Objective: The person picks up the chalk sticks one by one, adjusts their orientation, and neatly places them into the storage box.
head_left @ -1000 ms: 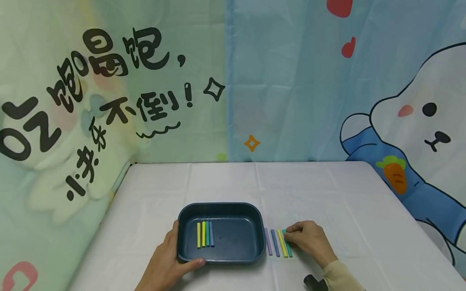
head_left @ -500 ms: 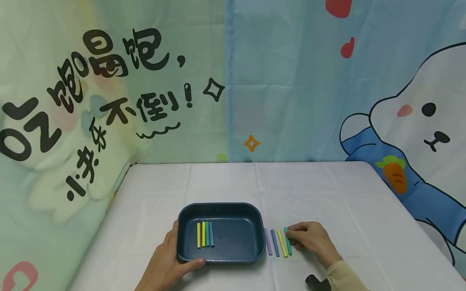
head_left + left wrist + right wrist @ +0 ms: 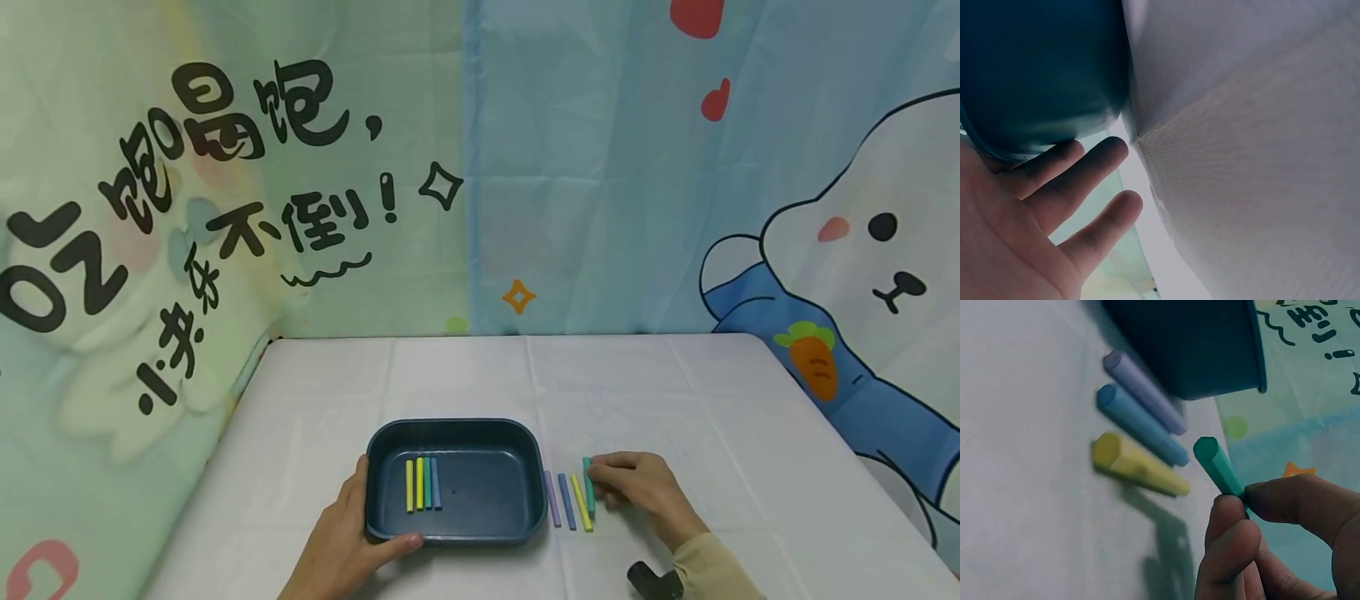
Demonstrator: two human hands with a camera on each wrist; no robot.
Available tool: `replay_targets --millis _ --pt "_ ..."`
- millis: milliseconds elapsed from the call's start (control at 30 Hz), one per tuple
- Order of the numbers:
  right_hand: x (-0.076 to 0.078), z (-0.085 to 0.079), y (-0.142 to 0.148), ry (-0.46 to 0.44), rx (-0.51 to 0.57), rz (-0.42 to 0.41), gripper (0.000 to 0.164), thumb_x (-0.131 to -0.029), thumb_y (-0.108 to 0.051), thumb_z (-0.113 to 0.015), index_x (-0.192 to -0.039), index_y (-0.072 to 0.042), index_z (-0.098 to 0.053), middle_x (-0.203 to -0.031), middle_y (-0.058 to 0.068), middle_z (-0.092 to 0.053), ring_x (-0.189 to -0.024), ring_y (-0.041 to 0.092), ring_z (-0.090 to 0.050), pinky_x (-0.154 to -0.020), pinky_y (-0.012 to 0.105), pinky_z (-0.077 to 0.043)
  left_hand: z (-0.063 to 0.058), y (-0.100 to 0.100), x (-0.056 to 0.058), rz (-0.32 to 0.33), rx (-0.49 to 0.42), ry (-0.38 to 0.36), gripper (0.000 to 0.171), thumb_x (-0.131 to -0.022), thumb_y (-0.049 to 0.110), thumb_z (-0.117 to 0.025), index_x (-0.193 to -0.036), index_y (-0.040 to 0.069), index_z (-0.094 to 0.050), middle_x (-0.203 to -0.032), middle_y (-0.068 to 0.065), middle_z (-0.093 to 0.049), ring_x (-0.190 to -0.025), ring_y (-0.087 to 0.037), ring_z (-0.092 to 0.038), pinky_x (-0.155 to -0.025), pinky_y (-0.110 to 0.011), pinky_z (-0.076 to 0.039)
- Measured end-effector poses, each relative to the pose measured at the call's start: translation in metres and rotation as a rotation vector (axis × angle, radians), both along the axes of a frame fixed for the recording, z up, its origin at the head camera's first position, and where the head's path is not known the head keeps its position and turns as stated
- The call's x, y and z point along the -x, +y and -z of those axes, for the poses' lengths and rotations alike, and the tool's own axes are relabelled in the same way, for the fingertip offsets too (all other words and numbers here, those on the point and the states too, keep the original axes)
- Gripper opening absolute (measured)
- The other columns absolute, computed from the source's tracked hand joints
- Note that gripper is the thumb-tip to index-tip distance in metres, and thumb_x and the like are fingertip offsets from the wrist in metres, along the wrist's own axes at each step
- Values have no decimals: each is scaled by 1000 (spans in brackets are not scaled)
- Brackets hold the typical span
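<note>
My right hand (image 3: 637, 483) pinches a green chalk stick (image 3: 1218, 464) between thumb and fingertips, just above the white tablecloth. Beside it lie a yellow chalk stick (image 3: 1141, 465), a blue one (image 3: 1144, 425) and a purple one (image 3: 1146, 394) in a row, right of a dark blue tray (image 3: 491, 483). In the tray's left half lie two yellow chalk sticks (image 3: 414, 485), a green one (image 3: 427, 483) and a blue one (image 3: 437, 483), side by side. My left hand (image 3: 348, 529) rests against the tray's front left corner, its fingers fairly straight in the left wrist view (image 3: 1079, 181).
A black band-like device (image 3: 652, 581) sits at my right wrist by the beige sleeve (image 3: 712, 568). White cloth (image 3: 637, 383) covers the table. Printed curtains (image 3: 585, 208) hang behind and to the left.
The green chalk stick has been picked up from the right end of the row and lifted slightly, now more upright. My left hand and the tray have not moved.
</note>
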State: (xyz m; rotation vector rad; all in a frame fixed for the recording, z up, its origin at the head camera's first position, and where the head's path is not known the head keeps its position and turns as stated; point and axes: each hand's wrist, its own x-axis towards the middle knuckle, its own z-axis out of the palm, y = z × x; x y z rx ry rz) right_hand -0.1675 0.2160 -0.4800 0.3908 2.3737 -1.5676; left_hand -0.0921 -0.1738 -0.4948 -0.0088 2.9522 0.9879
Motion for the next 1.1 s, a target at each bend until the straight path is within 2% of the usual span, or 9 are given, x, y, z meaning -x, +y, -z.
replay_targets --millis 433,700,1100 --pt "2 -18 -22 67 121 1 45 -90 -19 -78 -123 9 -66 -96 8 -73 -80 17 -67 -71 31 -56 0 0 -1 11 -6 17 133 -70 78 -75 -161 1 -16 -154 -20 -41 -126 -37 -54 -101 -55 -47" --pt "4 -24 -37 75 172 9 42 -89 -16 -78 -122 8 -68 -95 9 -72 -79 17 -68 -71 30 -57 0 1 0 8 -4 4 134 -69 80 -73 -162 2 -15 -155 -20 -40 -127 -38 -54 -101 -56 -47" --pt "7 -38 -59 112 235 -32 41 -90 -19 -78 -121 5 -69 -98 12 -72 -83 20 -69 -80 38 -57 -2 1 0 24 12 16 133 -70 79 -74 -161 1 -15 -154 -21 -41 -125 -38 -55 -100 -55 -48"
